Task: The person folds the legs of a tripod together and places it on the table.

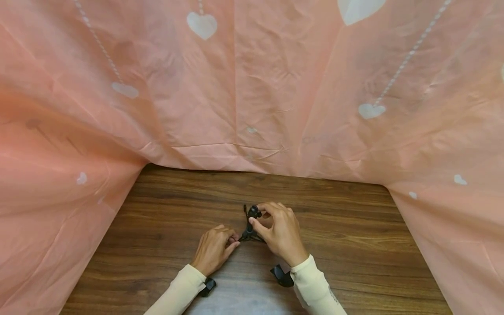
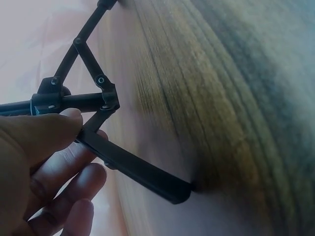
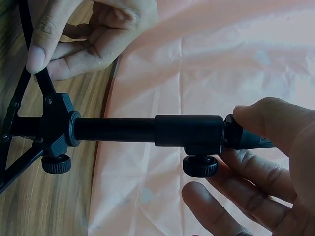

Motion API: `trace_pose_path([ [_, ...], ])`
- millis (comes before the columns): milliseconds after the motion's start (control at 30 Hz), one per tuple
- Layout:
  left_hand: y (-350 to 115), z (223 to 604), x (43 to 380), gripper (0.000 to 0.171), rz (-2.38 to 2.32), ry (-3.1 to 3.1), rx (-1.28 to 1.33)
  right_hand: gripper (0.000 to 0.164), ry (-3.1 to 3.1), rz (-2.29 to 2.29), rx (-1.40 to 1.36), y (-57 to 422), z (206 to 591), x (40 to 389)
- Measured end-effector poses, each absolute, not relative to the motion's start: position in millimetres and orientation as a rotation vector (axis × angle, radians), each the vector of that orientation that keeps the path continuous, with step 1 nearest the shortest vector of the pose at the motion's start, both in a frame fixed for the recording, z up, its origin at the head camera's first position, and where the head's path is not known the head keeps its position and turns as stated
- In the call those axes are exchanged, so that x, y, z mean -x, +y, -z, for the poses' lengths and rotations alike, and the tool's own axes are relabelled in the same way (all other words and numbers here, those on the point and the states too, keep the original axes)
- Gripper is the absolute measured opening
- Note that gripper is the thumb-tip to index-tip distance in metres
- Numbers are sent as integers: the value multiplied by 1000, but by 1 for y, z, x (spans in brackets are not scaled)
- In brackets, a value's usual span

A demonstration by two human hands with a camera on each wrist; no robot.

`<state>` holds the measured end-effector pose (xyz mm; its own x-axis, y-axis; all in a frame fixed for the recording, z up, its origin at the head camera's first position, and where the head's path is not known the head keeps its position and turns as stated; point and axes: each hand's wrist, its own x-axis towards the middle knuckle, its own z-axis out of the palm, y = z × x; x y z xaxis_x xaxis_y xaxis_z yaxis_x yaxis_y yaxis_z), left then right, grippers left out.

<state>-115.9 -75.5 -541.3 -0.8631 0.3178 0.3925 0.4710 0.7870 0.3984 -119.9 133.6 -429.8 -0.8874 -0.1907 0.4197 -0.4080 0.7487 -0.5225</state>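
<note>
A small black tripod [image 1: 249,228] stands on the wooden table with its legs spread. My left hand [image 1: 214,248] pinches one leg [image 2: 142,167] between thumb and fingers, close to the hinge, as the left wrist view shows. Higher up, my right hand [image 1: 281,232] holds the head end of the tripod, thumb on one side and fingers on the other. From the right wrist, the centre column [image 3: 115,129] appears with a ribbed knob [image 3: 200,166] near the top and another knob [image 3: 56,164] by the leg collar. The right palm hides part of the head.
The brown wooden table [image 1: 177,197] lies under both hands. A pink cloth with white hearts [image 1: 267,87] hangs around its back and sides. Black wrist devices are strapped at the left cuff [image 1: 208,287] and the right cuff [image 1: 282,276].
</note>
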Motion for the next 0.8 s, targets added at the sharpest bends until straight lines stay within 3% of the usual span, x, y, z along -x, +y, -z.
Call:
trace_pose_path([
  [800,-73,542,109,15,738,-2688,639,32,-2609,-858,-443,136,431,111],
])
